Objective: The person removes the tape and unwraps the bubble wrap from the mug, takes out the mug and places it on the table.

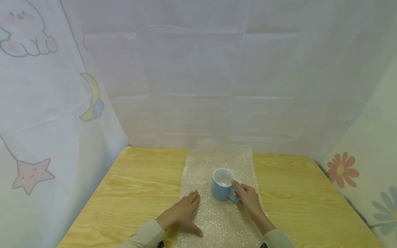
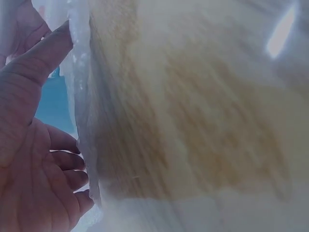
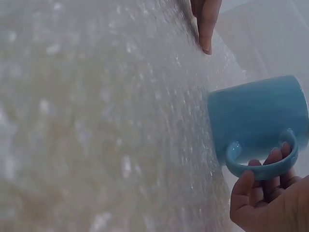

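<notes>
A light blue mug [image 1: 221, 189] with a white inside stands upright on a long sheet of bubble wrap [image 1: 217, 220]. My right hand [image 1: 248, 199] grips its handle [image 3: 263, 169], with fingers curled around it in the right wrist view. To the left of the mug, my left hand [image 1: 186, 210] rests on the left edge of the wrap, fingers extended and thumb spread toward me. In the left wrist view, that hand's fingers [image 2: 65, 159] touch the wrap's edge, and part of the blue mug [image 2: 55, 104] shows behind the thumb.
The wooden table [image 1: 139, 186] extends on both sides of the bubble wrap. A pale sheet [image 1: 192, 69] hangs behind the table, where the wrap's far end reaches it. Decorated side walls, with a pink star [image 1: 32, 175] and a red flower [image 1: 341, 169], flank the table.
</notes>
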Tool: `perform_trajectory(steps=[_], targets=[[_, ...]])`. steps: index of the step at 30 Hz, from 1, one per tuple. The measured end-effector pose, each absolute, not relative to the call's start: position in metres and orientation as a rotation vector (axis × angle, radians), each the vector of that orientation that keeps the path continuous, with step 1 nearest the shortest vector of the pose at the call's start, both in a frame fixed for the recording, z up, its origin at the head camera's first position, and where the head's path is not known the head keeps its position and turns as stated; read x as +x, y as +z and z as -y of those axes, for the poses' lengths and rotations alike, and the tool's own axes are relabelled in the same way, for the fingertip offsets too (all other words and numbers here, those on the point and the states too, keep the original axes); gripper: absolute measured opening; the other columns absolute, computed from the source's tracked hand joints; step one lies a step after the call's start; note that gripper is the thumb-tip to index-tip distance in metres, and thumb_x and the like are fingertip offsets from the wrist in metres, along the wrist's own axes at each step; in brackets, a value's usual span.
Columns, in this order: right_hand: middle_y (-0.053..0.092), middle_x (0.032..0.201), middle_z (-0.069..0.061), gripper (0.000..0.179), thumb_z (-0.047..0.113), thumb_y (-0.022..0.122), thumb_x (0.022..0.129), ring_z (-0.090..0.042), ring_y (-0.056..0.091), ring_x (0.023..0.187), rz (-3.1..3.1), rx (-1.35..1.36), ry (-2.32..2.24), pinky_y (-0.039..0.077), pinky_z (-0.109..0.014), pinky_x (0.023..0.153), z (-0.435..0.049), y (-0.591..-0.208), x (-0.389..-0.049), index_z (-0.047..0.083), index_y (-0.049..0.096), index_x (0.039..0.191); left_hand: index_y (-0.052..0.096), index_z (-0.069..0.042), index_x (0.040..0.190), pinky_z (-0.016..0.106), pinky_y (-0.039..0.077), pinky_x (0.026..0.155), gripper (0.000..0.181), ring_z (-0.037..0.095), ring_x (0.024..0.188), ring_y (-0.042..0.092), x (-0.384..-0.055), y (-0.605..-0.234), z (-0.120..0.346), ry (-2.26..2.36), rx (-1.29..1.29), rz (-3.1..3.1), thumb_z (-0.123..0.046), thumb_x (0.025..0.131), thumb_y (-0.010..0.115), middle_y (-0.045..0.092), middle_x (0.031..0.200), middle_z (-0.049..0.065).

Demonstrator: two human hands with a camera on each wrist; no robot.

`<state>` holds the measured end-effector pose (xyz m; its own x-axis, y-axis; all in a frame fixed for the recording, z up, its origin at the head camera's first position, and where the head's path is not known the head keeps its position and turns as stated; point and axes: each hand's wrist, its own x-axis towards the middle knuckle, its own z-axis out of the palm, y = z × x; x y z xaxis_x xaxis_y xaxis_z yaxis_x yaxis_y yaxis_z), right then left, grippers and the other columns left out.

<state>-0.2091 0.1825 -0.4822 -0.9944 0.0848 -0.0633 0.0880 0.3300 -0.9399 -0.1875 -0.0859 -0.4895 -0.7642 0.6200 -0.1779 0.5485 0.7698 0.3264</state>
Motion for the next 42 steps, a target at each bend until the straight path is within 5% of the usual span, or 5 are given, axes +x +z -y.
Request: perform_trajectory(steps=[15, 42], targets=[[0.055, 0.069, -0.007, 0.055, 0.051, 0.059, 0.093, -0.016, 0.045, 0.061, -2.562, 0.225, -1.877, 0.044, -0.029, 0.056, -0.172, -0.485, -0.21, 0.004, 0.051, 0.067, 0.025, 0.005, 0.15, 0.043, 0.024, 0.112, 0.125, 0.033, 0.144, 0.016, -0.188, -0.492, 0.084, 0.382, 0.864, -2.716, -0.071, 0.063, 0.075, 0.016, 0.157, 0.022], [0.051, 0.066, -0.006, 0.046, 0.037, 0.059, 0.095, -0.013, 0.04, 0.056, -2.538, 0.286, -1.985, 0.035, -0.025, 0.051, -0.187, -0.463, -0.205, 0.005, 0.048, 0.064, 0.032, 0.004, 0.148, 0.04, 0.027, 0.111, 0.123, 0.031, 0.143, 0.022, -0.182, -0.49, 0.083, 0.42, 0.867, -2.752, -0.068, 0.061, 0.079, 0.022, 0.156, 0.019]])
